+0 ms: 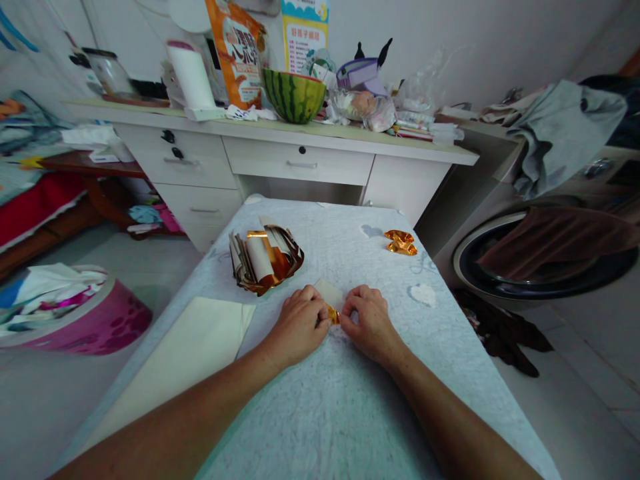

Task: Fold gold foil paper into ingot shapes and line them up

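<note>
My left hand [303,321] and my right hand [369,321] are close together over the middle of the table, fingers curled. Between them is a small gold foil paper [333,315], pinched at either side. A pale paper piece [329,291] lies just beyond it. To the left stands a bundle of folded gold and white papers [263,260]. Two folded gold pieces [401,243] lie at the table's far right. Large cream sheets [195,347] are spread on the left side, partly under my left forearm.
The table [320,413] has a pale cloth. Behind it is a white desk [300,160] with a cut watermelon [295,97] on top. A pink bin [110,320] stands at the left, a washing machine [500,270] at the right.
</note>
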{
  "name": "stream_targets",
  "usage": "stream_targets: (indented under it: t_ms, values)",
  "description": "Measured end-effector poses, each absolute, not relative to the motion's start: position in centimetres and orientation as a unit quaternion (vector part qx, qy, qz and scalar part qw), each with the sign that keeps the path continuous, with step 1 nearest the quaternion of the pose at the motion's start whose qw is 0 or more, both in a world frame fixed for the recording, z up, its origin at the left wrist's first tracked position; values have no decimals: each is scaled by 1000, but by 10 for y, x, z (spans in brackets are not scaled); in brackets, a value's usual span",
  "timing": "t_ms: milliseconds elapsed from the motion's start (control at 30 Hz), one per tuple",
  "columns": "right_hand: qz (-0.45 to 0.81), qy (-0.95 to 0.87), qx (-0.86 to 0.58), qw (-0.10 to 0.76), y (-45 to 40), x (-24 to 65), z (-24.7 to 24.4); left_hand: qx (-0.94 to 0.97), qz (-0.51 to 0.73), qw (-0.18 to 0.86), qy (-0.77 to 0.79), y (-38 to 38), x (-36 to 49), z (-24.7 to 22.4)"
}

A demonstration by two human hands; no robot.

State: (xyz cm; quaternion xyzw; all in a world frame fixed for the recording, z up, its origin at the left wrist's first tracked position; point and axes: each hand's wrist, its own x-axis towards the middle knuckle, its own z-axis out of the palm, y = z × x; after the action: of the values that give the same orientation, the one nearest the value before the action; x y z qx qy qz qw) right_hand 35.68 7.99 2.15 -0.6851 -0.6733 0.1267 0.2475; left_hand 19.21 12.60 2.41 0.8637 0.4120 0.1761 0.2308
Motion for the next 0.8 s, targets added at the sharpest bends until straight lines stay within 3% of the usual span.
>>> stream_targets:
  t_ms: [800]
  values:
    - [74, -693, -693, 186, 75, 349, 26, 864, 135, 219, 432, 125, 194, 25]
